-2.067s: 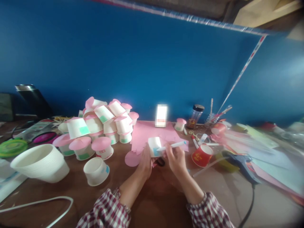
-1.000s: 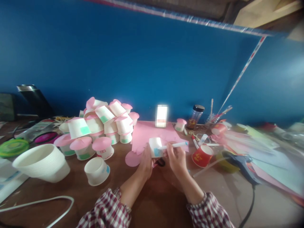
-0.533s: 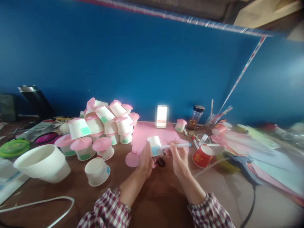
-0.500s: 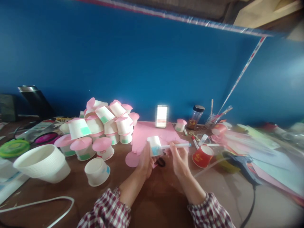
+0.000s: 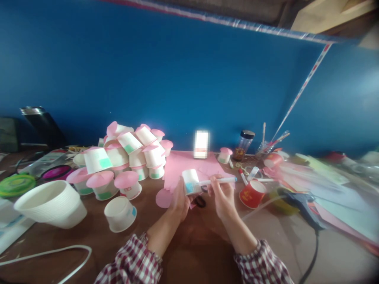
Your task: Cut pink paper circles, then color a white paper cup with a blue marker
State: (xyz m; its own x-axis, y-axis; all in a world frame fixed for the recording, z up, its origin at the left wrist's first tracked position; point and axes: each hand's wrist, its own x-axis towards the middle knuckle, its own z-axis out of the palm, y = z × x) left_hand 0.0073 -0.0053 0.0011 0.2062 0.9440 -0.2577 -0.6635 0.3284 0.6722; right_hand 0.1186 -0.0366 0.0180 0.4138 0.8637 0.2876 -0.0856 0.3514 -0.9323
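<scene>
My left hand (image 5: pixel 179 199) is closed round a small white paper cup (image 5: pixel 191 181) with a light blue patch, held upside down above the brown table (image 5: pixel 192 252). My right hand (image 5: pixel 222 198) pinches a white marker with a blue end (image 5: pixel 220 180); its tip rests against the cup's blue patch. A pink paper sheet (image 5: pixel 183 165) and a pink paper disc (image 5: pixel 164 198) lie just beyond my hands. Black scissors (image 5: pixel 199 201) lie between my hands, partly hidden.
A heap of white cups with pink tops (image 5: pixel 127 157) is at the left. Nearer lie a loose white cup (image 5: pixel 120 213) and a big white bowl (image 5: pixel 50 203). A red cup (image 5: pixel 251 194), a glue gun (image 5: pixel 299 203), a jar (image 5: pixel 244 145) and coloured paper sheets (image 5: pixel 334 185) crowd the right.
The cup has turned slightly in my left hand, with the blue patch now lower left. The marker stays against it and both hands have hardly shifted.
</scene>
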